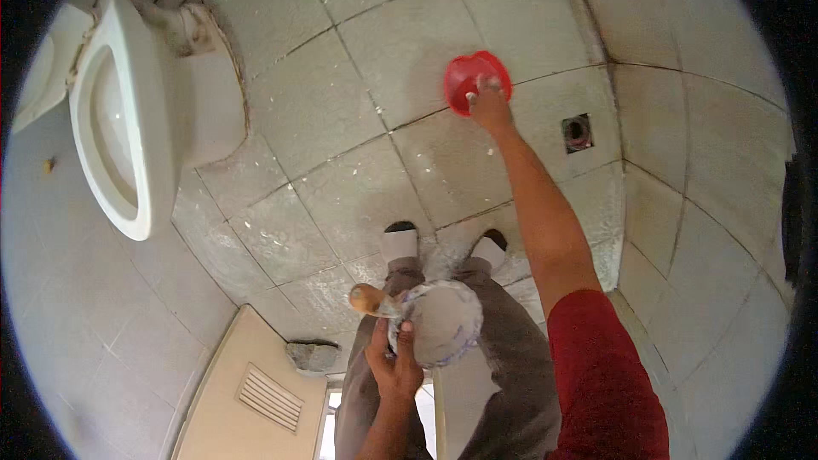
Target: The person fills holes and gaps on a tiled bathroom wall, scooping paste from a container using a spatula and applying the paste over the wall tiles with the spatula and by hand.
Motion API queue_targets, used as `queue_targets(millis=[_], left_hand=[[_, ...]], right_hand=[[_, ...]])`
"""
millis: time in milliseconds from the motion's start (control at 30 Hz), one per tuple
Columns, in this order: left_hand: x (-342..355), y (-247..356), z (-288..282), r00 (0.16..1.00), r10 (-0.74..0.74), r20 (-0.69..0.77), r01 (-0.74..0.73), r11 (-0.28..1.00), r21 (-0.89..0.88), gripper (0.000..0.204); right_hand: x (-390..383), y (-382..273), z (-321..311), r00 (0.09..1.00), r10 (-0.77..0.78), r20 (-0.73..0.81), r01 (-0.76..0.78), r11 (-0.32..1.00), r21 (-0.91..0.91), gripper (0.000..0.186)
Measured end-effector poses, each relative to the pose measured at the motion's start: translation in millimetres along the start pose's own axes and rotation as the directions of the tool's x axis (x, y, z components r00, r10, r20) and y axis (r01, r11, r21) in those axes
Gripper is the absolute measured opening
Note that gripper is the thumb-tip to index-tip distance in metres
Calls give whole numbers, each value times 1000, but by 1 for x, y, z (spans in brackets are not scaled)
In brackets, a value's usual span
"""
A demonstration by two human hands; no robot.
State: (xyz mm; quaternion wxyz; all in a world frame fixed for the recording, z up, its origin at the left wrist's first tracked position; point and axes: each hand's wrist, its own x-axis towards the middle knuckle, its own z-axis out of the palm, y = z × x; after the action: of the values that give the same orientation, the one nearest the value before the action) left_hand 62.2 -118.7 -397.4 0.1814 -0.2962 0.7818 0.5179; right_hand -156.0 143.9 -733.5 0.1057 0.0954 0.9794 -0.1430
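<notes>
My left hand [396, 362] is closed around the near left side of a round tub [439, 324], its thumb over the rim. Pale, smooth paste fills the tub, and its rim is smeared white. A putty knife [371, 300] with a wooden handle lies across the tub's left edge, next to my left fingers. Stretched out ahead, my right hand [490, 106] grips a red plastic bowl [477, 64] at its near side. The fingers reach over the rim, with white smears on them. Slight blur hides exactly how they bend.
A white toilet [128, 119] stands at the left. A square floor drain [577, 133] lies right of the red bowl. White specks dot the tiled floor [341, 102]. Behind me are a cream door [247, 392] with a vent and a grey stone [313, 357]. Tiled walls rise on both sides.
</notes>
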Motion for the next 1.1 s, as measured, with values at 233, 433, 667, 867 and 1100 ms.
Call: queue_targets(millis=[233, 433, 667, 867, 1100], left_hand=[[23, 13, -7, 962, -193, 192, 210, 975, -73, 35], [27, -3, 0, 972, -182, 146, 203, 969, -143, 35], [16, 6, 3, 978, -169, 124, 184, 975, -122, 35], [-4, 32, -32, 993, 56, 103, -46, 995, -92, 36], [-32, 54, -38, 979, 118, 166, -131, 989, 73, 41]], right_hand=[[11, 78, 21, 995, 96, 17, -95, 994, -49, 64], [-38, 98, -9, 995, 84, 60, -84, 996, 9, 57], [-153, 131, -144, 916, 384, 117, -393, 917, 64, 45], [-286, 220, -265, 889, 452, 72, -434, 782, 447, 46], [-378, 226, -442, 587, 808, 56, -429, 253, 867, 43]])
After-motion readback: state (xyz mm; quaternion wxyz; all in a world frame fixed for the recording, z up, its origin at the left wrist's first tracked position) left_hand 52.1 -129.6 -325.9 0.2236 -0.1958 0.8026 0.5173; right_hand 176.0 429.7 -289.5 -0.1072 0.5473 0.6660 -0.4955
